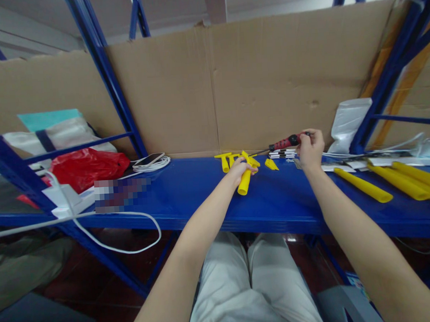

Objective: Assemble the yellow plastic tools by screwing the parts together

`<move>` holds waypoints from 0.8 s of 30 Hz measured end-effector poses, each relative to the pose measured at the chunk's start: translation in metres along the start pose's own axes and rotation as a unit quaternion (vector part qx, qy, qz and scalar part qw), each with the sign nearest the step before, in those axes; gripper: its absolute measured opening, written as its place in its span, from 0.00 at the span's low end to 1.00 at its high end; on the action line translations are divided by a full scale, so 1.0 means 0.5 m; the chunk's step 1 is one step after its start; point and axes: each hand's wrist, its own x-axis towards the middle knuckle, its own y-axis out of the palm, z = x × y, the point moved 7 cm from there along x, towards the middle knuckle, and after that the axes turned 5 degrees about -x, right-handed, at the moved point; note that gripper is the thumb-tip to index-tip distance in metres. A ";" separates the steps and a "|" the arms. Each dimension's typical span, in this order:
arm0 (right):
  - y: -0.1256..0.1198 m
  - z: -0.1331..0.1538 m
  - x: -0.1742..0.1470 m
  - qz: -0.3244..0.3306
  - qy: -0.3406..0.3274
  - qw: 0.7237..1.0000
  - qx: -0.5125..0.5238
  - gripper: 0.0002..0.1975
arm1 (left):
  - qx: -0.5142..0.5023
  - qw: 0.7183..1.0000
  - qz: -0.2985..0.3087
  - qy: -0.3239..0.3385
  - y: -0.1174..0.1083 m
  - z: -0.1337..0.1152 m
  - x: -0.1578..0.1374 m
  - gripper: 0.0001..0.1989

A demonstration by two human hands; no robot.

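Fingers (253,168) of the left hand (239,169) clasp a yellow tube (244,182) over the blue worktop (194,181) while the right hand (311,149) grips a red-and-black screwdriver (285,142); an off-angle push could send its tip skidding toward them.

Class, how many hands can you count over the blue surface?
2: the left hand holds a yellow piece; the right hand grips a red-and-black screwdriver. No other hands show.

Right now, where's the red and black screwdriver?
In the head view, the screwdriver is right of centre, held in the right hand and pointing left toward the yellow piece in the left hand.
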 end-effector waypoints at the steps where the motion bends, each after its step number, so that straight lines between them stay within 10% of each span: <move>1: 0.003 -0.001 0.000 0.003 0.011 1.000 0.004 0.06 | -0.002 1.000 -0.001 0.003 -0.001 -0.001 0.000 0.43; 12: 0.013 0.009 -0.004 0.021 0.065 0.997 0.037 0.12 | 0.035 0.999 -0.001 0.024 0.002 -0.011 -0.008 0.40; 24: -0.001 0.007 0.022 0.042 -0.145 0.981 -0.122 0.09 | 0.059 0.996 -0.006 0.059 0.007 -0.021 -0.018 0.36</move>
